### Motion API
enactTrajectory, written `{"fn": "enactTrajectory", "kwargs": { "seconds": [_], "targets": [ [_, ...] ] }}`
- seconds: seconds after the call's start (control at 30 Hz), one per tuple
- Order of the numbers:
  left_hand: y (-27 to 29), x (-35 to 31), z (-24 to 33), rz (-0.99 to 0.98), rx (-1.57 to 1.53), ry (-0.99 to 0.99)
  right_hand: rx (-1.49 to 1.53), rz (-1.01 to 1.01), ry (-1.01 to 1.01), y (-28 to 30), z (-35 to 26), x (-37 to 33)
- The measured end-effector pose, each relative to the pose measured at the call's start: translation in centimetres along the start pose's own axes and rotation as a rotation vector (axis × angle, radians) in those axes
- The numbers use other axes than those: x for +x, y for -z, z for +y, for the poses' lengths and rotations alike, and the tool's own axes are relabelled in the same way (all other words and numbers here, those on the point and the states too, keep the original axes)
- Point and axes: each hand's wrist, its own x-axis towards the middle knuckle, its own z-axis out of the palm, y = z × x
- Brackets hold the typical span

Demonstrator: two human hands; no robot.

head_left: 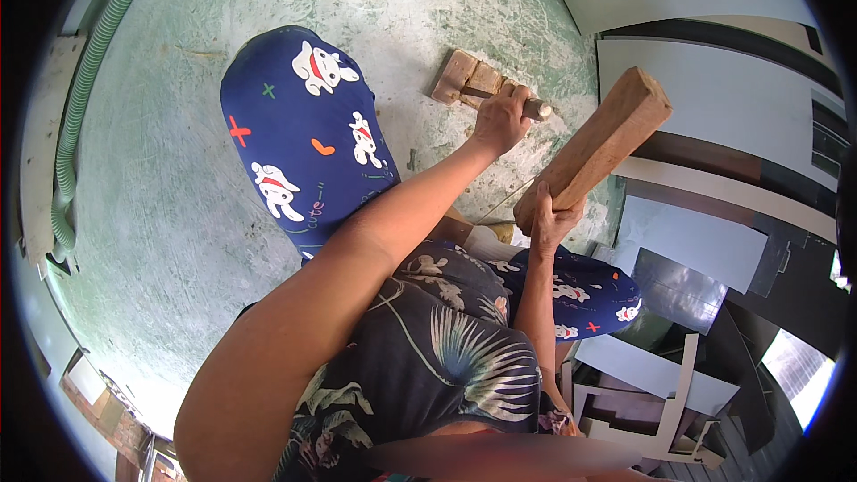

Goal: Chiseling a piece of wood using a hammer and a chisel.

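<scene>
My left hand [505, 120] reaches forward past my left knee, its fingers closed round a wooden tool handle [538, 110]. Beyond the knuckles sits a brown block-shaped wooden head [455, 77], so the tool looks like a mallet; my fingers partly hide how its pieces join. In my right hand [555, 218] is a thick, square-edged wooden block [600, 145], gripped near its lower end. The block leans up and to the right, apart from the tool. Both things are in front of me, low over the floor.
The worn green-and-white floor [178, 152] lies ahead. My bent left leg [303, 134] in blue patterned trousers stands between. Along the right are stacked boards and panels [696, 232]. A ribbed green hose [71, 138] runs down the left wall. Off-cut frames [656, 406] lie at lower right.
</scene>
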Motion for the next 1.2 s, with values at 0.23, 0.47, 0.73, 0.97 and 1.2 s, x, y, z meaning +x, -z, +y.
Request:
{"fn": "enactTrajectory", "kwargs": {
  "seconds": [0.23,0.47,0.73,0.97,1.2],
  "targets": [
    [0.0,-0.8,-0.1,-0.201,0.026,0.132,-0.177,-0.339,-0.309,-1.1,-1.0,-1.0],
    [0.6,0.1,0.7,-0.069,-0.083,0.064,0.024,-0.1,-0.14,0.6,-0.5,0.2],
    [1.0,0.6,0.3,-0.046,-0.084,0.033,0.018,-0.109,-0.152,0.4,-1.0,0.0],
    [0.7,1.0,0.0,-0.007,-0.104,0.032,0.017,-0.138,-0.115,0.0,-0.5,0.1],
    [0.9,1.1,0.2,-0.067,-0.059,0.107,-0.045,-0.276,-0.315,-0.9,-1.4,0.1]
  ]
}}
